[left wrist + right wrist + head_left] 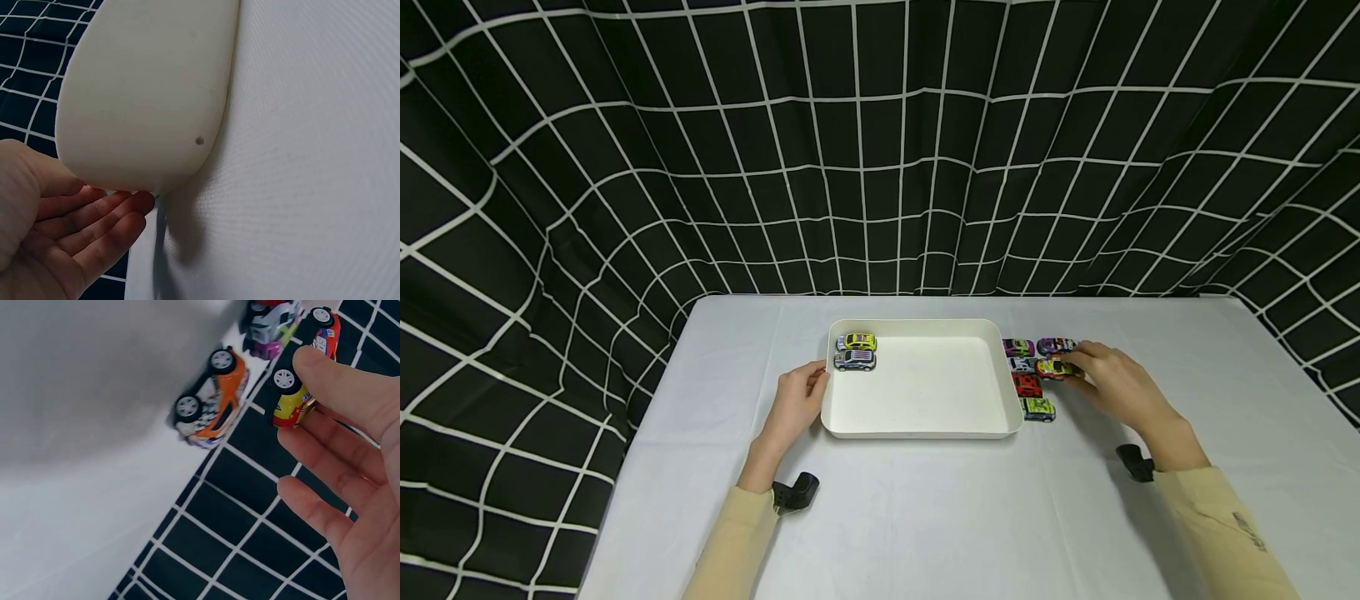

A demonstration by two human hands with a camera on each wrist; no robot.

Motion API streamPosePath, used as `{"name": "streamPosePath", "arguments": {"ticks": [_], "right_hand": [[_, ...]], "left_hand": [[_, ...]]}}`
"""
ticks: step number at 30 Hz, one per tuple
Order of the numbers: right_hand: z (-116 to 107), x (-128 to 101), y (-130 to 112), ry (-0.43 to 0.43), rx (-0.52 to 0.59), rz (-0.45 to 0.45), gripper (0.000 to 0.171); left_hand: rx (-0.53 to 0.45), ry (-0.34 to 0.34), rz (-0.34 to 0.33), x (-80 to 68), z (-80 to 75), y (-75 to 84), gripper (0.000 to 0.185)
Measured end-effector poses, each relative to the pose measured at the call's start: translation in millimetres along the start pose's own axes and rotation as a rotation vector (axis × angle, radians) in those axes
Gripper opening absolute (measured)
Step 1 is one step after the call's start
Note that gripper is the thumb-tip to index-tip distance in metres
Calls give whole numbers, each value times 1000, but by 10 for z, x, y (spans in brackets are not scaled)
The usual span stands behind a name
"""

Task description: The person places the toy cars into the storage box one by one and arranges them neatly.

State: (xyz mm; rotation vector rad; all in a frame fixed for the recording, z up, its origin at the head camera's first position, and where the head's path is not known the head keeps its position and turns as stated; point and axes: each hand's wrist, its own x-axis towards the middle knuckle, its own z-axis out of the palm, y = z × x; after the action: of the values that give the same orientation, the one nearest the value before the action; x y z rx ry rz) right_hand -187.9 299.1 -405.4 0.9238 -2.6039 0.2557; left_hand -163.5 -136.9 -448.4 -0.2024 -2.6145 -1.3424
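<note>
With two toy cars already in the shallow white plastic tray [925, 425] that the open left hand [797, 404] steadies, the right hand [1112, 383] pinches the yellow-and-red toy car [1054, 367] just right of it on the white bench [925, 517]; lifting it calls for a firm grip.

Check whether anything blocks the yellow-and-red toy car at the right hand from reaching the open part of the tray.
Between the yellow-and-red car at the right hand and the tray stand a white car and the tray's raised right wall; lifting clears both.

Tray [917, 429] cream; table [925, 517] white; backdrop [700, 167] black, white grid; held car [1054, 367] yellow-red.
</note>
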Motion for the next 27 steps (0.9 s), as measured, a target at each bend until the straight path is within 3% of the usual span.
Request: {"name": "streamPosePath", "arguments": {"ticks": [27], "right_hand": [[-35,481,-343,-40,-3,-73,28]], "left_hand": [[9,-11,-23,11,-4,1,26]]}}
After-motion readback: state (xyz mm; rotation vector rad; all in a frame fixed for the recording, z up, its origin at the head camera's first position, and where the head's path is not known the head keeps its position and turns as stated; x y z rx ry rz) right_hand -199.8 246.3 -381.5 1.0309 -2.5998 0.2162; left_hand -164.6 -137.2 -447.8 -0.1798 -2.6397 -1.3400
